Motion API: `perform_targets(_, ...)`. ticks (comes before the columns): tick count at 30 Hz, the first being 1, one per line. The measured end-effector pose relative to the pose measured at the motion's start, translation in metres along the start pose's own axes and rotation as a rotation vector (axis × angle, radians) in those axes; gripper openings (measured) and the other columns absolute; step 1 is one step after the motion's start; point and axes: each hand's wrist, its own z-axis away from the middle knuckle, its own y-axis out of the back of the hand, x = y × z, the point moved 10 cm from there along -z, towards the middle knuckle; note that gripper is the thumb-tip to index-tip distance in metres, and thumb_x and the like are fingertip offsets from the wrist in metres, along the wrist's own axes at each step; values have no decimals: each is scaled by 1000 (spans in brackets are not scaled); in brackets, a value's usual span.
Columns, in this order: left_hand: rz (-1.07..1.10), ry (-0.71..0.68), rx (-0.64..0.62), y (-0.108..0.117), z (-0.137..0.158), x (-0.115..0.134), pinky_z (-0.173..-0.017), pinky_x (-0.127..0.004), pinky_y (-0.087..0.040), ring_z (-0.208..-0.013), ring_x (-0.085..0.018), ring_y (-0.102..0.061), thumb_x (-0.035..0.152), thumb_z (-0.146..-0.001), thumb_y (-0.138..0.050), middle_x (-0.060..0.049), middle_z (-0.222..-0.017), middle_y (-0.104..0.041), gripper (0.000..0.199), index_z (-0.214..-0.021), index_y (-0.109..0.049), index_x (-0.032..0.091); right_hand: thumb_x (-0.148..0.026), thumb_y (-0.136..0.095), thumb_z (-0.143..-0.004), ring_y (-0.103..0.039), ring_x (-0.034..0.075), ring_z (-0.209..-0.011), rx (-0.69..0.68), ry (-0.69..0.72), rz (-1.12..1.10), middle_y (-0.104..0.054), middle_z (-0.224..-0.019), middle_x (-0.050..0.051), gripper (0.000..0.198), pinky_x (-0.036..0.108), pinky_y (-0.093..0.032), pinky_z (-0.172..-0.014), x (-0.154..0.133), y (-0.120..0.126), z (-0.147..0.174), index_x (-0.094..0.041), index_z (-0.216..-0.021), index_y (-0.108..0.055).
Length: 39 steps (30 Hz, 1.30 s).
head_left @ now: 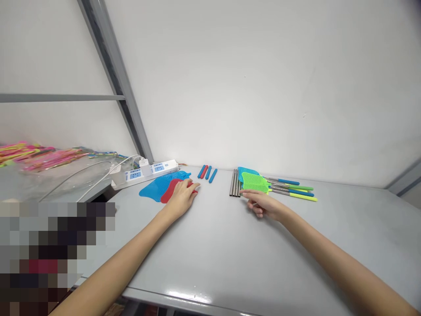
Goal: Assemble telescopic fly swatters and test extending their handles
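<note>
My left hand (183,196) rests on a red fly swatter head (168,192), its fingers apart and lying over the mesh. Under and behind that piece are blue fly swatter heads (154,183), overlapping. My right hand (263,205) has its index finger stretched towards the near ends of several metal rods (234,184); its other fingers curl loosely, with nothing visible in them. Whether the fingertip touches a rod I cannot tell. Just beyond this hand lie assembled fly swatters, a green one (255,182) on top of a blue one (246,172), handles pointing right.
Several blue and red handle grips (208,172) lie near the wall between my hands. A white power strip (144,174) with plugged-in chargers and cables stands at the back left. Further left, a clear plastic bag (72,171) holds colourful sticks. A grey metal post (121,79) rises behind.
</note>
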Motion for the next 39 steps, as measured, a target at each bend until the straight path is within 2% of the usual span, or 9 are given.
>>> perform_targets(5, -106, 138, -69, 1, 2, -17, -88, -40, -27, -101, -25, -38, 31, -78, -34, -10, -112, -40, 37, -113, -43, 22, -45, -44, -73, -21, 3, -27, -16, -29, 127, -48, -47, -5, 52, 15, -21, -25, 8, -10, -6, -29, -121, -32)
perform_targets(8, -136, 248, -115, 4, 5, -29, -90, -44, -20, -106, -28, -34, 37, -77, -35, -11, -116, -38, 42, -115, -41, 23, -45, -43, -74, -19, 3, -25, -12, -35, 147, -48, -43, -6, 53, 15, -21, -24, 10, -10, -4, -27, -123, -31)
perform_targets(11, -137, 345, -150, 6, 9, -43, -90, -50, -15, -112, -32, -27, 51, -70, -37, -13, -122, -33, 56, -119, -37, 24, -44, -43, -74, -21, 4, -24, 53, 8, 165, -46, -39, -6, 54, 15, -21, -23, 6, -4, 0, -23, -122, -33)
perform_targets(16, -114, 639, -281, 2, 27, -82, -86, -60, -6, -119, -41, -5, 72, -51, -38, -19, -133, -11, 94, -128, -22, 21, -44, -43, -74, -20, 5, -23, 84, -13, 259, -46, -34, -5, 51, 15, -18, -21, 9, 3, 0, -18, -117, -41)
perform_targets(19, -92, 699, -286, 5, 31, -100, -85, -61, -3, -120, -41, 0, 74, -47, -38, -16, -136, 0, 100, -130, -11, 24, -43, -44, -74, -21, 5, -24, 81, 34, 213, -46, -35, -5, 53, 15, -18, -22, 4, 4, -4, -17, -119, -39)
perform_targets(22, -81, 776, -258, 11, 36, -118, -85, -60, -7, -119, -42, -8, 76, -46, -37, -18, -135, -5, 102, -129, -13, 23, -41, -42, -75, -20, 4, -24, 66, 60, 174, -46, -36, -6, 55, 14, -19, -23, 1, 3, -7, -19, -124, -31)
perform_targets(28, -88, 975, -205, 24, 51, -151, -81, -50, -26, -109, -40, -31, 73, -54, -31, -25, -119, -34, 95, -125, -23, 11, -43, -44, -74, -24, 5, -24, 45, 11, 257, -38, -31, -8, 55, 13, -16, -22, 6, -1, -5, -23, -124, -33)
perform_targets(34, -118, 1029, -280, 23, 56, -166, -77, -49, -31, -109, -40, -31, 61, -64, -33, -28, -117, -37, 77, -116, -34, 5, -42, -42, -75, -20, 5, -23, -63, -1, 293, -36, -30, -9, 53, 14, -16, -22, 14, -12, 6, -22, -123, -35)
perform_targets(39, -139, 1012, -288, 24, 52, -168, -79, -49, -31, -110, -39, -29, 58, -65, -35, -25, -119, -36, 69, -112, -43, 8, -40, -40, -77, -21, 4, -23, -73, 36, 192, -45, -37, -8, 56, 13, -16, -23, 9, -13, -1, -22, -128, -24)
